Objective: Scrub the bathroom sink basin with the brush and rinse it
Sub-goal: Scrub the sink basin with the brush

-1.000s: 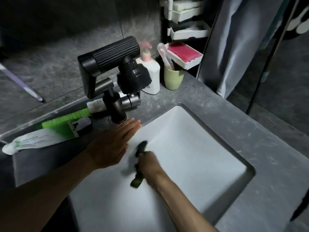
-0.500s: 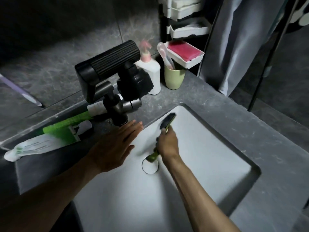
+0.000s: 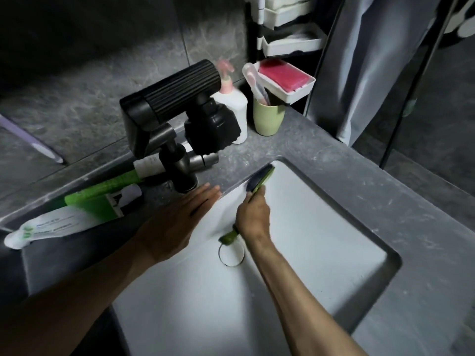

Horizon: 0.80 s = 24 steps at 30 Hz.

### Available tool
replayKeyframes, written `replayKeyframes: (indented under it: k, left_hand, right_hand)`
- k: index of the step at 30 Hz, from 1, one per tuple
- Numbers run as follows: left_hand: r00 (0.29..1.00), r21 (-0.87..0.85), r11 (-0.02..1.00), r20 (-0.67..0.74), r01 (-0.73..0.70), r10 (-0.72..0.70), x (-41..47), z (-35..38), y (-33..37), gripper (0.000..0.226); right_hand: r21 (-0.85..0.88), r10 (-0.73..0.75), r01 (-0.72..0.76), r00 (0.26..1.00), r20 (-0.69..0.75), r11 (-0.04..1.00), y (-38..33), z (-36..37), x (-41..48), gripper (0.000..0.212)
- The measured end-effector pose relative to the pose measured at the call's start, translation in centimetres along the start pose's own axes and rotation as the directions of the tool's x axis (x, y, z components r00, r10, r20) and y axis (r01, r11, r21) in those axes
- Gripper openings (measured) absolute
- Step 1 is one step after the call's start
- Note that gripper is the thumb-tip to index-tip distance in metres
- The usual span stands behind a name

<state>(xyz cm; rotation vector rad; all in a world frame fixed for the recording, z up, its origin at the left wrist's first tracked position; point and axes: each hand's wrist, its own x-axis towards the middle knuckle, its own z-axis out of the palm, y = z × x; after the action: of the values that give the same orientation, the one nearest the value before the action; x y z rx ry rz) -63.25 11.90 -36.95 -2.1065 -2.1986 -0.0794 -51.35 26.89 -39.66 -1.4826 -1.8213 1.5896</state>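
"Starting at the left, what was recorded?" asked the first inspector.

"Taking the drain as the clock's centre: a white toothpaste tube lay on the grey countertop at nine o'clock, with a green carton just beside it. The black faucet stood at eleven o'clock."

"And the hands?"

"The left hand lay palm down at ten o'clock, across the rim of the white sink basin, just below the faucet's base. Its fingers were straight and pressed together, holding nothing. The right hand was inside the basin at twelve o'clock, with its fingers curled round the green handle of the brush. The thumb could not be seen."

"Location of the brush?"

"Its dark head was against the basin wall just under the rim, at one o'clock. The handle's end stuck out beneath the hand, just above the drain. The head was blurred."

"Further right?"

"A white pump bottle, a green cup and a white tray holding a pink block were seen between twelve and one o'clock, well apart from the basin."
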Motion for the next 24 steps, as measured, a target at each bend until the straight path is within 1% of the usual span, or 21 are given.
replayKeyframes:
  k: [1, 2, 3, 4, 5, 7, 9, 10, 11, 12, 13, 14, 15, 16, 18, 19, 20, 21, 22, 23, 24]
  left_hand:
    - [1.000, 0.011, 1.000, -0.001, 0.009, -0.009, 0.0, 0.0, 0.1, 0.086]
    - [1.000, 0.027, 0.999, -0.006, 0.025, -0.025, -0.1, -0.1, 0.1, 0.086]
    - [1.000, 0.035, 0.999, -0.011, 0.028, -0.028, 0.0, -0.1, 0.1, 0.087]
    - [1.000, 0.035, 0.999, -0.014, 0.021, -0.021, 0.1, -0.1, 0.1, 0.087]
    - [1.000, 0.032, 0.999, -0.011, 0.015, -0.015, 0.0, 0.0, 0.1, 0.087]
    - [1.000, 0.030, 0.999, 0.001, 0.011, -0.011, 0.0, 0.1, 0.1, 0.086]
    - [1.000, 0.014, 1.000, 0.006, 0.006, -0.006, 0.1, 0.0, 0.1, 0.086]
    - [1.000, 0.004, 1.000, 0.006, 0.000, 0.000, 0.0, 0.0, 0.1, 0.085]
    - [1.000, 0.002, 1.000, 0.004, -0.008, 0.008, -0.1, 0.1, 0.1, 0.085]
    - [1.000, 0.009, 1.000, 0.005, -0.010, 0.010, -0.2, 0.2, 0.0, 0.084]
    - [1.000, 0.021, 1.000, 0.005, -0.004, 0.004, -0.2, 0.2, 0.1, 0.084]
    - [1.000, 0.030, 1.000, 0.005, 0.001, -0.001, -0.2, 0.3, 0.0, 0.084]
    - [1.000, 0.031, 1.000, 0.003, 0.003, -0.003, -0.1, 0.4, 0.0, 0.085]
    - [1.000, 0.030, 1.000, 0.000, 0.002, -0.002, -0.1, 0.4, 0.0, 0.087]
    - [1.000, 0.027, 1.000, 0.001, 0.004, -0.004, -0.1, 0.3, 0.1, 0.088]
    - [1.000, 0.038, 0.999, -0.005, 0.002, -0.002, -0.2, 0.2, 0.1, 0.087]
    - [1.000, 0.049, 0.999, -0.014, 0.003, -0.002, -0.2, 0.1, 0.1, 0.087]
    - [1.000, 0.047, 0.999, -0.018, 0.003, -0.002, -0.3, 0.2, 0.0, 0.086]
    - [1.000, 0.039, 0.999, -0.018, 0.002, -0.001, -0.3, 0.3, 0.0, 0.087]
    - [1.000, 0.034, 0.999, -0.017, -0.003, 0.004, -0.3, 0.3, 0.0, 0.087]
    - [1.000, 0.038, 0.999, -0.016, -0.007, 0.008, -0.3, 0.4, 0.0, 0.086]
  right_hand:
    - [-0.001, 0.060, -0.060, 0.994, 0.097, 0.998, 0.8, 0.6, -1.1, 0.028]
    - [-0.025, 0.128, -0.125, 0.968, 0.217, 0.992, 1.9, 1.1, -2.4, 0.029]
    - [-0.052, 0.168, -0.159, 0.938, 0.304, 0.986, 3.0, 1.4, -3.4, 0.028]
    - [-0.056, 0.170, -0.160, 0.932, 0.319, 0.986, 3.7, 1.3, -3.7, 0.026]
    - [-0.047, 0.147, -0.139, 0.951, 0.274, 0.989, 3.6, 0.9, -3.3, 0.025]
    - [-0.006, 0.069, -0.068, 0.992, 0.104, 0.998, 2.3, -0.1, -0.7, 0.027]
    - [0.054, -0.016, 0.018, 0.999, -0.036, 0.998, 0.2, -1.1, 0.8, 0.023]
    - [0.038, -0.055, 0.057, 0.996, -0.066, 0.998, -0.3, -1.3, 0.9, 0.024]
    - [-0.021, -0.055, 0.054, 0.997, -0.051, 0.998, -0.5, -1.1, 0.2, 0.026]
    - [-0.061, -0.034, 0.034, 0.999, 0.005, 0.998, 0.1, -0.7, -0.7, 0.027]
    - [-0.090, 0.024, -0.014, 0.994, 0.109, 0.996, 1.1, -0.2, -1.9, 0.026]
    - [-0.120, 0.085, -0.060, 0.973, 0.216, 0.991, 2.5, 0.4, -2.9, 0.025]
    - [-0.151, 0.124, -0.082, 0.949, 0.289, 0.985, 3.6, 0.5, -3.6, 0.023]
    - [-0.192, 0.115, -0.056, 0.943, 0.312, 0.980, 4.7, 0.3, -3.8, 0.024]
    - [-0.313, 0.032, 0.056, 0.963, 0.269, 0.948, 5.5, -1.6, -3.0, 0.036]
    - [-0.408, -0.012, 0.106, 0.974, 0.227, 0.907, 5.6, -3.1, -2.5, 0.044]
    - [-0.523, -0.064, 0.154, 0.980, 0.186, 0.838, 5.8, -4.6, -1.9, 0.051]
    - [-0.648, -0.106, 0.176, 0.984, 0.146, 0.741, 5.8, -6.1, -1.5, 0.056]
    - [-0.768, -0.142, 0.190, 0.981, 0.130, 0.612, 5.5, -7.7, -1.1, 0.060]
    - [-0.850, -0.165, 0.203, 0.976, 0.139, 0.485, 5.2, -8.5, -0.7, 0.061]
    - [-0.895, -0.177, 0.227, 0.969, 0.170, 0.384, 4.8, -8.8, -0.4, 0.059]
